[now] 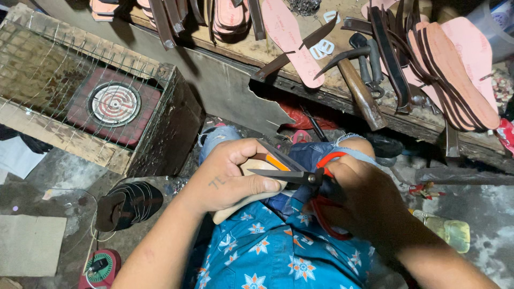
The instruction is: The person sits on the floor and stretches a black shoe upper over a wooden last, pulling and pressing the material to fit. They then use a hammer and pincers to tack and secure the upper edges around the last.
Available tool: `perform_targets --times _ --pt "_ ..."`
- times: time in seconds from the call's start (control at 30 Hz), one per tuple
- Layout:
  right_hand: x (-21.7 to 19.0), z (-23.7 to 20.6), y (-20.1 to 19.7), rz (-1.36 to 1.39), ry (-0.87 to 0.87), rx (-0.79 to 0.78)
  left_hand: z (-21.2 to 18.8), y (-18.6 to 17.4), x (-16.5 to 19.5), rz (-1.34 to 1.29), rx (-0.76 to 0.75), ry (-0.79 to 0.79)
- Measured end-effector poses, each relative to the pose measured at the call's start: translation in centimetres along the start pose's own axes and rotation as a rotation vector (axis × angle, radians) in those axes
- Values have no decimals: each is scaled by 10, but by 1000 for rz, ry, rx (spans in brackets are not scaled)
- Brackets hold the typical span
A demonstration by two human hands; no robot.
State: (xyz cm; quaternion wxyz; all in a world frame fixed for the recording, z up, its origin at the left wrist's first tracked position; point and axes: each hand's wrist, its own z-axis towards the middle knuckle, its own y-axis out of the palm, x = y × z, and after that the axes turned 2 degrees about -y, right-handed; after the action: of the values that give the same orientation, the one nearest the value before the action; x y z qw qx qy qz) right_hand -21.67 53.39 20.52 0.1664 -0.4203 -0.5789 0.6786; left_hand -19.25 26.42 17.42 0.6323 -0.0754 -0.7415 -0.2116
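Observation:
My left hand [235, 176] grips a pale tan shoe sole [251, 203] with an orange strip at its edge, holding it over my lap. My right hand [358, 198] holds red-handled scissors [300, 175], fingers through the loops. The dark blades point left and lie across the sole, next to my left thumb. Most of the sole is hidden under my left hand.
A worn wooden bench [321, 91] ahead carries pink insoles [455, 64], dark straps, a hammer [356, 80] and pliers. A wire-mesh box with a round heater coil [113, 104] stands at left. A dark sandal [128, 203] lies on the floor; a clear bottle [450, 231] at right.

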Motion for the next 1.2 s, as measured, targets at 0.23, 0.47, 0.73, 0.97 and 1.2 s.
perform_targets --times 0.23,0.47,0.73,0.97,1.2 --pt "-7 1 -7 64 100 -55 3 -4 -5 52 -20 65" --pt "-3 1 -5 155 108 -182 2 -8 -5 -112 -89 46" --pt "-6 1 -19 -14 352 -292 4 -3 -3 -37 -70 41" --pt "-1 2 -27 -151 472 -544 6 -1 -4 139 -30 63" --pt "18 -8 -16 79 187 -140 4 -6 -1 177 1 98"
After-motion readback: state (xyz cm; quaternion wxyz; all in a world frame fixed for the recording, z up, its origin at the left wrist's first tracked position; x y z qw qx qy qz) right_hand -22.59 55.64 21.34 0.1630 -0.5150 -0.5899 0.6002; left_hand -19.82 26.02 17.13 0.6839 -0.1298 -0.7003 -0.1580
